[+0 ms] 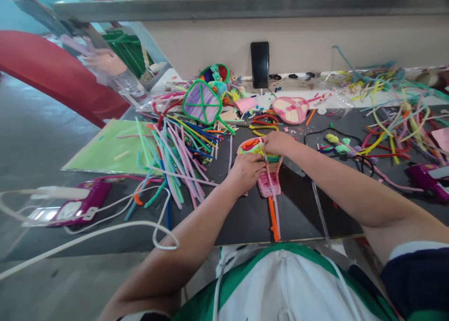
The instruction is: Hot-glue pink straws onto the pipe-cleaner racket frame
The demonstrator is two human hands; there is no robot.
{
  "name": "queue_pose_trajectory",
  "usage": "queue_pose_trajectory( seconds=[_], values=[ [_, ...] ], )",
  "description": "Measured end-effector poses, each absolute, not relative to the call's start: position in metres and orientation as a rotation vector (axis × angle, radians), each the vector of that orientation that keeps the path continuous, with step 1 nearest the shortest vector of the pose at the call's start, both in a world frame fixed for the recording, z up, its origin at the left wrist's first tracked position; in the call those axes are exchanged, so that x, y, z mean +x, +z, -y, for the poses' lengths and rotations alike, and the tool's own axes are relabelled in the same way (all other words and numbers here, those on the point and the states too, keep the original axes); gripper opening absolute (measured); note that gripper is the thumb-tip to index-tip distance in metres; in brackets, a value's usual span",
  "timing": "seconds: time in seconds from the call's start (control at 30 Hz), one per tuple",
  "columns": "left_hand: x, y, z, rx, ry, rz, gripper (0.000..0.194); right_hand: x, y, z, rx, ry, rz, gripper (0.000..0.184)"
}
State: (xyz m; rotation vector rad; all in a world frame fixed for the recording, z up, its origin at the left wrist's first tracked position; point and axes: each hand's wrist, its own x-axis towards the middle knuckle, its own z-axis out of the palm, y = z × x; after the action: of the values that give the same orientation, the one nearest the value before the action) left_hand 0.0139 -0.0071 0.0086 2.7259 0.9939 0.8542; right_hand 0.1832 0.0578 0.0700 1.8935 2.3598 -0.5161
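Observation:
On the dark tabletop before me lies a craft piece (pixel 269 186) shaped like an ice-cream cone, filled with coloured pipe cleaners. A long pale pink pipe cleaner (pixel 276 213) runs down over it, beside an orange pipe cleaner (pixel 272 214) at the bottom. My right hand (pixel 279 143) is closed at the top of the piece, with the pink pipe cleaner's upper end at its fingertips. My left hand (pixel 246 172) lies over the left side, its fingers bent and pressed down on the piece. The fingertips partly hide what they touch.
Many loose pipe cleaners (pixel 175 157) lie to the left, beside a green sheet (pixel 105 145). Behind are scissors (pixel 264 124), a purple leaf-shaped craft (pixel 202 102), a pink heart-shaped one (pixel 291 109) and a phone (pixel 260 64). Purple glue guns stand left (pixel 79 201) and right (pixel 426 180), with cords.

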Motion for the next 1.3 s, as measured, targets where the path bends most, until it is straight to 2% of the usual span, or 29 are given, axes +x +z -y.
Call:
queue_pose_trajectory(
  seconds=[0.17,0.37,0.47,0.53,0.63,0.8,1.07,1.3],
  values=[
    [0.014,0.007,0.009,2.709,0.894,-1.008,0.025,0.188,0.081,-0.058,1.920,-0.512,-2.396,0.020],
    [0.012,0.005,0.011,2.781,0.987,-0.991,0.022,0.240,0.082,-0.046,2.139,-0.326,-2.613,0.033],
    [0.011,0.005,0.010,2.839,0.961,-1.022,0.023,0.262,0.074,-0.034,2.140,-0.240,-2.751,0.032],
    [0.010,0.006,0.011,2.848,0.965,-1.025,0.023,0.267,0.066,-0.026,2.026,-0.201,-2.886,0.028],
    [0.010,0.008,0.012,2.857,0.956,-1.014,0.022,0.261,0.054,-0.017,1.613,-0.184,-3.138,0.027],
    [0.011,0.014,0.018,2.875,0.838,-1.043,0.023,0.247,0.043,-0.009,1.203,-0.299,-3.160,0.043],
    [0.011,0.021,0.022,2.846,0.815,-1.060,0.023,0.245,0.044,-0.006,1.127,-0.315,-3.086,0.057],
    [0.011,0.022,0.022,2.854,0.856,-1.045,0.024,0.245,0.043,-0.006,1.088,-0.303,-3.095,0.062]
  ],
)
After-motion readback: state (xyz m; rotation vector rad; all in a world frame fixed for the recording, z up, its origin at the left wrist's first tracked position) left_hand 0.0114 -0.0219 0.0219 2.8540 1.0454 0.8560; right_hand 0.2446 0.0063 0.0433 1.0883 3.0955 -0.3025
